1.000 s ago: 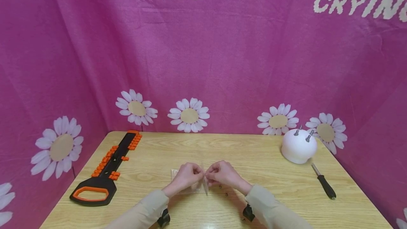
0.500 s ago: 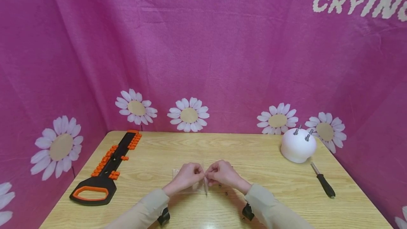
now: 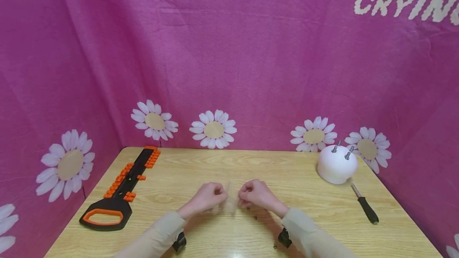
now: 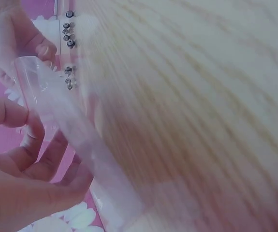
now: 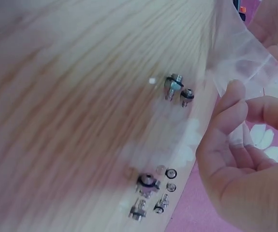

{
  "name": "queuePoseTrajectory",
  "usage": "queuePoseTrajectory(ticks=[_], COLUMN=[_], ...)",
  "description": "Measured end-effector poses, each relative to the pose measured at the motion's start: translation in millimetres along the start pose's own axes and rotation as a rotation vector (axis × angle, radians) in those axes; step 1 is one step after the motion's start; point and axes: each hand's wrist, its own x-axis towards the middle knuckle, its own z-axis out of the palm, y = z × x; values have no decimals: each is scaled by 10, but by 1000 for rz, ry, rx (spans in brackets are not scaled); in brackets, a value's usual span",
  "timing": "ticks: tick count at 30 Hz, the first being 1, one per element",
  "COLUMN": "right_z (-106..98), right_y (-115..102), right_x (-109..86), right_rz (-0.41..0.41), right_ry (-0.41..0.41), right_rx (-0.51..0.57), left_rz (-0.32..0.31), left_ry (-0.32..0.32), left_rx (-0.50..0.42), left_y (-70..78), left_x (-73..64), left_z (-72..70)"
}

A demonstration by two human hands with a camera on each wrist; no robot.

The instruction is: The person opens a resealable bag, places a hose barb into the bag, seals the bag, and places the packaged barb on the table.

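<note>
A clear plastic bag [image 3: 230,204] hangs between the two hands over the middle of the table. My left hand [image 3: 209,197] pinches its edge between thumb and bent fingers; in the left wrist view the bag [image 4: 85,137] droops beyond those fingers. My right hand [image 3: 259,195] is just to the right, fingers curled in and thumb close to the index finger. In the right wrist view its thumb tip overlaps the bag's corner [image 5: 238,53], and whether it grips the film cannot be made out. Small metal fittings with black rings [image 5: 146,183] lie beneath the right hand.
A black and orange long-handled tool [image 3: 118,194] lies at the left with orange clips along it. At the right stand a white rounded object [image 3: 337,166] with two metal posts and a black-handled screwdriver [image 3: 366,208]. A pink flowered curtain [image 3: 251,71] encloses the wooden table [image 3: 186,162].
The hands were nearly touching at the bag and have now drawn a little apart, left hand leftward, right hand rightward. The bag has shifted with the left hand.
</note>
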Motion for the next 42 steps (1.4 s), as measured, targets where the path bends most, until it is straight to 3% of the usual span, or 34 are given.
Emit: queuePoseTrajectory(ticks=[11,17,20,26,29,35,42], right_z=[-74,-87,-85,-84,-86,-85,-81], right_y=[22,18,-1,-51,-47,-45,-77], right_x=[-15,-15,-17,-13,-8,-22,-25], right_rz=[-8,-8,-5,3,2,1,1], right_ry=[6,-6,-3,15,21,17,-6], right_rx=[-63,-83,-102,-138,-153,-154,-124], left_rz=[-72,-99,-76,41,71,73,89], left_ry=[-27,-27,-30,-41,-40,-98,-142], left_rx=[-40,24,59,97,81,70,221], left_y=[36,54,50,49,51,72,109], left_x=[-34,-29,-29,-20,-7,-36,-83], left_z=[-125,-183,-202,-192,-165,-100,22])
